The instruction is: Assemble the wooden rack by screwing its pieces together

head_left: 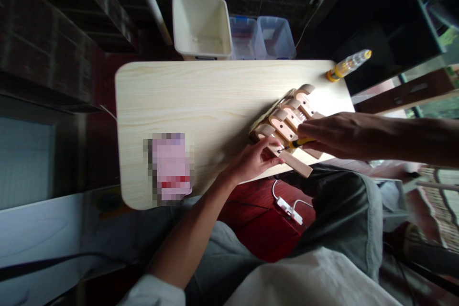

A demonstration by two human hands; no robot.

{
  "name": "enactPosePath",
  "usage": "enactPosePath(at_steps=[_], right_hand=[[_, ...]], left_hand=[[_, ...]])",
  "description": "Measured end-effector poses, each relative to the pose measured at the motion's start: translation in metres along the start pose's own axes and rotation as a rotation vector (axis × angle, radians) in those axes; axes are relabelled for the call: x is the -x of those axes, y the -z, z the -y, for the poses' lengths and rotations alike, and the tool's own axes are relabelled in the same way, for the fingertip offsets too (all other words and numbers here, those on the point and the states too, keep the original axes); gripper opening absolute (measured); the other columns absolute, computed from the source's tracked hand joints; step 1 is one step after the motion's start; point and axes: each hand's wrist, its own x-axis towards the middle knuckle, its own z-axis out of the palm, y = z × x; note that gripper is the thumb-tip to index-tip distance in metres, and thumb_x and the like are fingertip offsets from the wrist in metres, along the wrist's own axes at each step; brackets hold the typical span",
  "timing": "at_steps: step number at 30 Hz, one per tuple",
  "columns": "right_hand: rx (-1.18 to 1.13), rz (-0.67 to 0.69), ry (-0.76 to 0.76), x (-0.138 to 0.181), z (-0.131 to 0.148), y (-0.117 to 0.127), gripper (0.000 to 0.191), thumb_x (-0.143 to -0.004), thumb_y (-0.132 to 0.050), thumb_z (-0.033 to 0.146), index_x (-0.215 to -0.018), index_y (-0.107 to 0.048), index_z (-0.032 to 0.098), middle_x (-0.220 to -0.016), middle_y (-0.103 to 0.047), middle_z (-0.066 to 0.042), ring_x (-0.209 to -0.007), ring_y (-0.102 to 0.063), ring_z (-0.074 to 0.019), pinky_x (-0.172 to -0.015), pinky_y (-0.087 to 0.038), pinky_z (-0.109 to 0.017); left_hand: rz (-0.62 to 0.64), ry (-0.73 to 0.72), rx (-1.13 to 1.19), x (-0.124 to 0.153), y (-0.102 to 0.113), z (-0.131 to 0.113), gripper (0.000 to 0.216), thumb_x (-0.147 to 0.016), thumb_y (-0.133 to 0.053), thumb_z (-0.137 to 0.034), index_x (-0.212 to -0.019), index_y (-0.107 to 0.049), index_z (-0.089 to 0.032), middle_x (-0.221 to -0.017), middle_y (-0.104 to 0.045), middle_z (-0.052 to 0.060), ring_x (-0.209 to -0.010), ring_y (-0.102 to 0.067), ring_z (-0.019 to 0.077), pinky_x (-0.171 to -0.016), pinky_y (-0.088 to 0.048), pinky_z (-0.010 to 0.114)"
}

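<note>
A wooden assembly (283, 124) of several rounded blocks and flat slats lies at the table's right front. My left hand (256, 160) grips its nearest wooden piece (297, 165), thumb and fingers on either side. My right hand (322, 131) is closed around a screwdriver (299, 142) with a yellow and black handle. The screwdriver's tip points at a dark hole or screw in that nearest piece, close to my left fingers. Whether the tip is seated there is too small to tell. Dark holes also show on the other blocks.
On the pale wooden table (186, 91) are a blurred pink item (172, 165) and, at the far right corner, a clear bottle-like container (349, 64) with yellow ends. Behind the table stand a cream bin (202, 24) and clear plastic boxes (276, 36). A white power strip (289, 210) lies below.
</note>
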Motion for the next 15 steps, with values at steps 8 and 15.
enactPosePath(at_steps=[8, 15], right_hand=[[-0.084, 0.099, -0.245, -0.011, 0.012, 0.005, 0.010, -0.103, -0.062, 0.027, -0.109, -0.066, 0.020, -0.083, -0.076, -0.004, -0.064, -0.066, -0.0181, -0.060, -0.041, -0.028], [-0.069, 0.182, -0.222, -0.009, -0.005, 0.011, 0.022, -0.103, -0.064, 0.032, -0.119, -0.075, 0.023, -0.092, -0.082, -0.005, -0.072, -0.074, -0.0215, -0.064, -0.043, -0.029]], left_hand=[[-0.004, -0.017, -0.009, 0.000, -0.002, 0.003, 0.042, -0.100, -0.083, -0.048, -0.131, -0.067, -0.025, -0.122, -0.083, 0.005, -0.092, -0.083, 0.0186, -0.084, -0.069, 0.029], [-0.021, -0.032, 0.002, -0.001, -0.002, 0.000, 0.042, -0.100, -0.083, -0.047, -0.131, -0.066, -0.025, -0.125, -0.082, 0.005, -0.093, -0.083, 0.0174, -0.085, -0.068, 0.027]])
